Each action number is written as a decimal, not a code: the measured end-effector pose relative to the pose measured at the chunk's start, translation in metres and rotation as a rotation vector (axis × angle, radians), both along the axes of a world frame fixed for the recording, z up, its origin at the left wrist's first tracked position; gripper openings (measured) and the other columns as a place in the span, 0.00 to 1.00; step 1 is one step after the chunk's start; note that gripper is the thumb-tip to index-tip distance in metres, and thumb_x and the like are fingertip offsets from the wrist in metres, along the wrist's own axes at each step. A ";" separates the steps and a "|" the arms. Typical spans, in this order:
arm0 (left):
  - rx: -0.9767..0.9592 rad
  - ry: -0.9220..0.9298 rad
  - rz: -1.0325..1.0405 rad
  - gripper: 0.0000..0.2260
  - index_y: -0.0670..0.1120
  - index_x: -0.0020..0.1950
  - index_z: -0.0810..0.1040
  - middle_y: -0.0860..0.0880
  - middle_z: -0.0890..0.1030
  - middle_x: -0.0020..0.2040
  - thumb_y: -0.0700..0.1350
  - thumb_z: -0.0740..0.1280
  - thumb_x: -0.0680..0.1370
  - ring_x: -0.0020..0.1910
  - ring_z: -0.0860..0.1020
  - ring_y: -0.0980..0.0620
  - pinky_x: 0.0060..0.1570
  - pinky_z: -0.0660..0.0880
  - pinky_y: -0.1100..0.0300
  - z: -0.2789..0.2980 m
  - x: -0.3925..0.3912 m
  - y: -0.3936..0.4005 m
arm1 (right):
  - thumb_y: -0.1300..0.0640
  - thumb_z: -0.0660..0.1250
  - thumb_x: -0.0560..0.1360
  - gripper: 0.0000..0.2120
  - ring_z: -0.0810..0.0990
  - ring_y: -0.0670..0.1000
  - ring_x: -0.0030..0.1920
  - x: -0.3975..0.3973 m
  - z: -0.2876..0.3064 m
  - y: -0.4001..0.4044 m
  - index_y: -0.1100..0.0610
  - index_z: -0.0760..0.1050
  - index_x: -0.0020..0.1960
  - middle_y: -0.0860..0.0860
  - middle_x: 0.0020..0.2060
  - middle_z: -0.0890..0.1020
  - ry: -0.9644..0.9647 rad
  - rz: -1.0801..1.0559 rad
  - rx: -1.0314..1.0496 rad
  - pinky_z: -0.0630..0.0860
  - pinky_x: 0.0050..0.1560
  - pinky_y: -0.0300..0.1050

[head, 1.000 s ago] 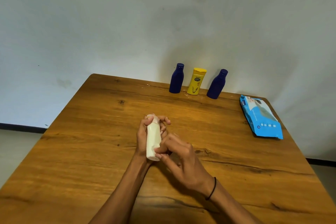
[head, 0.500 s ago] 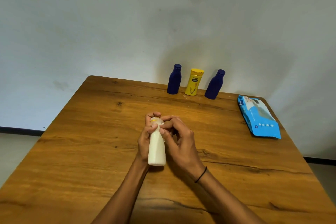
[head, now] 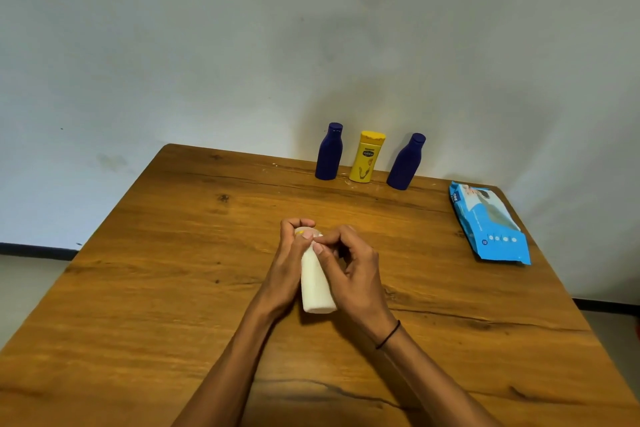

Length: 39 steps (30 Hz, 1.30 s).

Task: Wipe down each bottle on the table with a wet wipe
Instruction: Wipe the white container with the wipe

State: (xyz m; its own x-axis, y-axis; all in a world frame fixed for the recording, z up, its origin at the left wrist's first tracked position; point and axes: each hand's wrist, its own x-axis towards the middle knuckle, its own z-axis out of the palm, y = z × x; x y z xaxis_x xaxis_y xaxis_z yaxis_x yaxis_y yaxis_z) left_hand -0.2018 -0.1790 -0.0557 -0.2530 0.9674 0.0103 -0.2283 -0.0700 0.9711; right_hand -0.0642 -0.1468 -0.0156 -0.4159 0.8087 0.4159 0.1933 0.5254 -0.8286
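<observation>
The left hand [head: 289,265] curls round the cream bottle [head: 316,282] from its left side, fingers hooked over the top and hiding most of the cap (only a sliver of yellow shows there). The bottle stands on the wooden table [head: 173,288], near its middle. To its right, the right hand [head: 353,269] pinches thumb and forefinger together at the bottle's neck; whether a wipe lies between them cannot be made out. A dark band circles the right wrist. Both forearms are cut off by the lower edge. At the far edge stand a blue bottle [head: 329,152], a yellow bottle [head: 366,157] and a second blue bottle [head: 406,162], with the wipes pack [head: 488,224] lying flat furthest right.
</observation>
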 end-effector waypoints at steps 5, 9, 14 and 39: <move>0.030 0.120 0.022 0.10 0.63 0.64 0.68 0.44 0.84 0.53 0.57 0.63 0.84 0.43 0.85 0.47 0.38 0.82 0.53 0.000 -0.003 -0.002 | 0.58 0.72 0.81 0.04 0.78 0.47 0.46 0.004 0.006 0.004 0.54 0.79 0.48 0.45 0.44 0.79 -0.111 -0.017 0.017 0.70 0.44 0.34; 0.044 0.066 0.110 0.06 0.59 0.61 0.69 0.46 0.84 0.50 0.56 0.60 0.84 0.40 0.83 0.50 0.35 0.80 0.55 0.003 0.002 0.000 | 0.58 0.69 0.82 0.03 0.74 0.47 0.49 0.012 0.008 -0.005 0.55 0.77 0.50 0.46 0.47 0.75 -0.276 0.100 0.192 0.69 0.48 0.38; 0.030 -0.028 0.243 0.07 0.59 0.58 0.72 0.41 0.85 0.48 0.59 0.61 0.83 0.38 0.81 0.46 0.33 0.78 0.55 0.007 0.000 0.001 | 0.54 0.63 0.85 0.05 0.70 0.47 0.52 0.026 -0.001 -0.017 0.55 0.76 0.54 0.47 0.51 0.72 -0.436 0.293 0.376 0.70 0.49 0.42; 0.035 0.023 0.543 0.12 0.54 0.55 0.72 0.42 0.82 0.48 0.60 0.57 0.85 0.40 0.83 0.45 0.35 0.80 0.50 0.005 0.009 0.006 | 0.54 0.63 0.85 0.04 0.69 0.44 0.52 0.033 -0.022 -0.022 0.53 0.75 0.53 0.44 0.49 0.70 -0.357 0.120 0.330 0.67 0.49 0.36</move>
